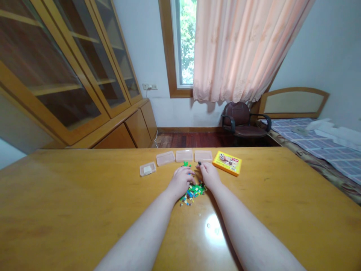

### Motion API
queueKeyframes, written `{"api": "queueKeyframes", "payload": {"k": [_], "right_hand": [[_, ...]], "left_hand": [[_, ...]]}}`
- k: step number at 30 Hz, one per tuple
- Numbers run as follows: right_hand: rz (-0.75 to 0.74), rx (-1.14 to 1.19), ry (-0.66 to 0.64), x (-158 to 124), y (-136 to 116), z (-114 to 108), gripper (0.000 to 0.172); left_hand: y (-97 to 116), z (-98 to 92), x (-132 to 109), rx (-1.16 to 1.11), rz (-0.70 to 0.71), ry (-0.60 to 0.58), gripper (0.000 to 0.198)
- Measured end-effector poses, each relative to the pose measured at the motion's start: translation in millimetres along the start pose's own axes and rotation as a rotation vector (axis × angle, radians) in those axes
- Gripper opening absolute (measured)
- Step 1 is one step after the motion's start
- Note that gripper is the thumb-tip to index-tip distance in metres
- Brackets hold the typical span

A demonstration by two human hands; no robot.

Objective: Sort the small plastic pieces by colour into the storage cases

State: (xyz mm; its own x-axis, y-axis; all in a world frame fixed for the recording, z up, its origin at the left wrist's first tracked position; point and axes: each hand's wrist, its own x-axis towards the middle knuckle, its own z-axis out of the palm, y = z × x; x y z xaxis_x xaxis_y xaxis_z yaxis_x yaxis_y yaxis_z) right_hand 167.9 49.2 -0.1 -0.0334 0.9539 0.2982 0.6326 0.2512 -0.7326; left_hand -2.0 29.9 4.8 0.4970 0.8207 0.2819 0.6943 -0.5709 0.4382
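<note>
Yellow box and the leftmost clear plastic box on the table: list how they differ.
The yellow box is opaque with a printed picture; the leftmost clear box is see-through, with something white inside. The yellow box is larger; the clear box smaller. The yellow box lies right of the right hand, the clear box left of the left hand. Both rest on the wooden table, untouched.

I see a wooden table (84,195). Loose pile of small building bricks (193,192) mid-table, row of three clear shallow trays (184,155) behind it, small clear box (147,169) left, yellow box (227,163) right.
</note>
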Motion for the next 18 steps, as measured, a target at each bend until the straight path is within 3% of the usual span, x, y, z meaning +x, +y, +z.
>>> {"api": "queueKeyframes", "payload": {"k": [9,14,18], "right_hand": [[0.005,0.002,-0.011,0.4,-0.4,0.2,0.036],[0.002,0.004,-0.008,0.2,0.0,0.8,0.037],[0.006,0.0,-0.007,0.1,0.2,0.4,0.037]], "left_hand": [[-0.1,0.6,-0.1,0.021,-0.044,0.043,0.037],[-0.5,1.7,-0.8,0.018,-0.001,0.018,0.035],[-2.4,3.7,-1.2,0.037,-0.06,0.051,0.035]]}}
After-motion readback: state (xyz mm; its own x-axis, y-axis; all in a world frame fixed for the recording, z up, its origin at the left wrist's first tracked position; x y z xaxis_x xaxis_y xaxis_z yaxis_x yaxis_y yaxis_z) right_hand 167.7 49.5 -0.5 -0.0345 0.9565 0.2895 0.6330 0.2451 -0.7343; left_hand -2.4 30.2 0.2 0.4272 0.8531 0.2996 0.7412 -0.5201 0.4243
